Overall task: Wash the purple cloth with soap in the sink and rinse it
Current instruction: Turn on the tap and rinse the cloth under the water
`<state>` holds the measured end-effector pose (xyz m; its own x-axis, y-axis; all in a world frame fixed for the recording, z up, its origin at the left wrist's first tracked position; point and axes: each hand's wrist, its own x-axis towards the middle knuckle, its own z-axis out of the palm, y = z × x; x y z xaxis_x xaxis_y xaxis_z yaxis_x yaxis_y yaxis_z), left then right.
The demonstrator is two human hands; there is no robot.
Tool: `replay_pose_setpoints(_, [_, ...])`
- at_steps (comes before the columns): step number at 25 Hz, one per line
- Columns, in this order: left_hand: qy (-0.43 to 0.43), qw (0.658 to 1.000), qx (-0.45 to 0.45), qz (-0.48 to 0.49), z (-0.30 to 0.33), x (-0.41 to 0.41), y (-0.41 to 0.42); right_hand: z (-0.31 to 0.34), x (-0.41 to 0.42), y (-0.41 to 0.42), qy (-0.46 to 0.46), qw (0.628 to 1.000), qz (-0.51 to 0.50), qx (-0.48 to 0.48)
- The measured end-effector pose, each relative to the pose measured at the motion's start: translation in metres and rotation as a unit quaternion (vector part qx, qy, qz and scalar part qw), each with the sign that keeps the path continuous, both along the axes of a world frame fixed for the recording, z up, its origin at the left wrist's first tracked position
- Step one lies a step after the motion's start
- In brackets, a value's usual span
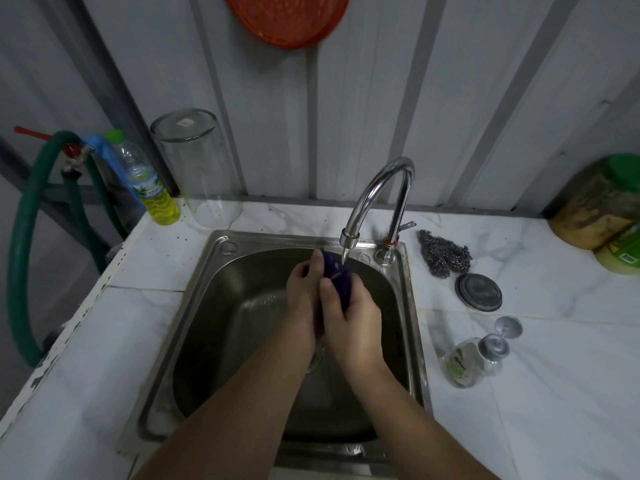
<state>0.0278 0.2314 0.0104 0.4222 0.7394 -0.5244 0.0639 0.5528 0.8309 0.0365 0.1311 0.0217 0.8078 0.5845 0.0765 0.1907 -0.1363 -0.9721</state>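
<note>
The purple cloth (pixel 335 277) is bunched up between both my hands over the steel sink (pixel 214 278), just below the spout of the chrome tap (pixel 377 188). A thin stream of water runs from the spout onto the cloth. My left hand (pixel 303 299) presses the cloth from the left, my right hand (pixel 349 323) wraps it from the right. Most of the cloth is hidden between my palms. A clear soap pump bottle (pixel 474 358) lies on the counter to the right of the sink.
A steel scourer (pixel 445 252) and a round metal lid (pixel 478 292) lie right of the tap. A yellow-liquid bottle (pixel 152 188) and an upturned glass jar (pixel 197 164) stand back left. A green hose (pixel 24 244) hangs at far left, and a large jar (pixel 602 202) sits back right.
</note>
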Motion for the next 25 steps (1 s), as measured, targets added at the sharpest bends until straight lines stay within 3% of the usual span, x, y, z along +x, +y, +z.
replay_pose_setpoints(3, [-0.001, 0.996, -0.085, -0.005, 0.009, 0.0, -0.011, 0.002, 0.021, 0.02, -0.057, 0.992, -0.067, -0.086])
replay_pose_setpoints(7, [-0.049, 0.99, -0.13, -0.021, 0.017, 0.01, -0.022, -0.004, 0.074, 0.039, 0.118, 0.978, -0.128, -0.117])
replay_pose_setpoints(10, [-0.048, 0.991, -0.113, -0.045, 0.013, 0.011, -0.028, -0.015, 0.087, 0.03, 0.219, 0.95, -0.154, -0.161])
replay_pose_setpoints(14, [-0.056, 0.991, -0.119, -0.024, 0.01, 0.005, -0.016, -0.024, 0.061, 0.017, 0.363, 0.921, -0.137, 0.042])
replay_pose_setpoints(16, [-0.052, 0.995, -0.09, 0.006, 0.01, 0.007, -0.013, -0.027, 0.046, 0.016, 0.356, 0.923, -0.097, 0.111])
replay_pose_setpoints(18, [-0.039, 0.993, -0.09, 0.073, 0.011, 0.012, -0.015, -0.026, 0.041, 0.02, 0.338, 0.92, -0.13, 0.149])
replay_pose_setpoints(21, [-0.057, 0.982, -0.114, 0.138, 0.009, 0.016, -0.018, -0.023, 0.043, 0.029, 0.39, 0.871, -0.187, 0.233])
replay_pose_setpoints(23, [-0.056, 0.98, -0.119, 0.15, 0.006, 0.017, -0.019, -0.024, 0.047, 0.034, 0.395, 0.865, -0.205, 0.233])
replay_pose_setpoints(25, [-0.039, 0.98, -0.105, 0.163, -0.001, 0.017, -0.019, -0.027, 0.048, 0.038, 0.367, 0.888, -0.215, 0.176])
